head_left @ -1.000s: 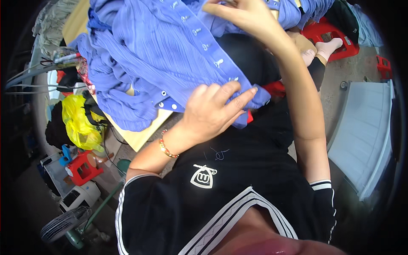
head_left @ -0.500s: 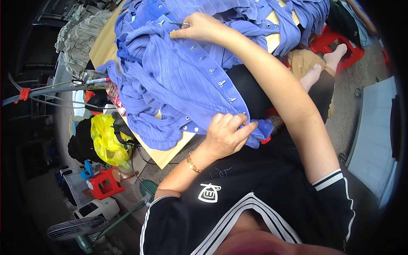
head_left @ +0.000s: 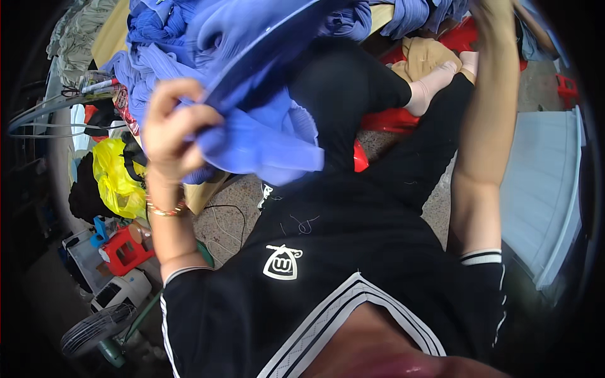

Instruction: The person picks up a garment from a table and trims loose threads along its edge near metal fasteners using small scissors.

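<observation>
Head view: the left hand (head_left: 173,129) clenches a fold of the blue ribbed cloth garment (head_left: 265,135), lifted over the lap. The right hand (head_left: 498,9) reaches past the top edge; its grip cannot be told. The loose hem could slip or snag the heaped blue clothes (head_left: 170,38).

Blue ribbed garment (head_left: 265,135); black shirt (head_left: 328,296) with white stripes and emblem; yellow bag (head_left: 113,179); red stool (head_left: 126,249); gold bracelet (head_left: 165,211).

Crumpled yellow plastic bag (head_left: 115,179) at left on the floor (beside a dark bundle), no labels, signs or screens visible
</observation>
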Available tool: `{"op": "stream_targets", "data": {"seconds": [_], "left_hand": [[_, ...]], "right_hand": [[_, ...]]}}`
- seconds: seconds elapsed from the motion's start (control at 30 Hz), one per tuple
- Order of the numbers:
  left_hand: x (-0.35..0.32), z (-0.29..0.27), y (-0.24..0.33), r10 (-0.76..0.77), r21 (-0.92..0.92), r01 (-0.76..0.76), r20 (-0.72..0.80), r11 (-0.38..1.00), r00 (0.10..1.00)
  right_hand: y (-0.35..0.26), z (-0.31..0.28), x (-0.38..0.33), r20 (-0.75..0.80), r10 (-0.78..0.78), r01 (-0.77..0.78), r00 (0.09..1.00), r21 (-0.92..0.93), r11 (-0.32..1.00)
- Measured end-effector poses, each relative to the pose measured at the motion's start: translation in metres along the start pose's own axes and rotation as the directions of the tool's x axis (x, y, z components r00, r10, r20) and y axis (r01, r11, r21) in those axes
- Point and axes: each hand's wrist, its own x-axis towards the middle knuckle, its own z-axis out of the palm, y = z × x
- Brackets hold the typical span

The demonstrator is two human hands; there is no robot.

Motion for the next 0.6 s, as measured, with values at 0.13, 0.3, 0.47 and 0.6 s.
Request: {"op": "stream_targets", "data": {"seconds": [0.13,0.3,0.47,0.6], "left_hand": [[0.041,-0.036,-0.002,0.217,0.296,-0.165,-0.152,0.941,0.964],[0.033,-0.02,-0.02,0.324,0.432,-0.321,0.07,0.843,0.944],[-0.025,0.032,-0.025,0.101,0.324,-0.184,0.256,0.928,0.961],[-0.034,0.034,-0.012,-0.13,0.25,0.06,0.272,0.966,0.953]], "right_hand": [[0.04,-0.063,-0.041,-0.091,-0.054,0.081,0.994,0.316,0.945],[0.115,-0.063,-0.137,-0.03,0.196,-0.148,0.98,0.548,0.824],[0.186,-0.029,-0.202,0.18,0.507,-0.49,0.843,0.647,0.585],[0.191,-0.016,-0.21,0.252,0.506,-0.53,0.825,0.655,0.538]]}}
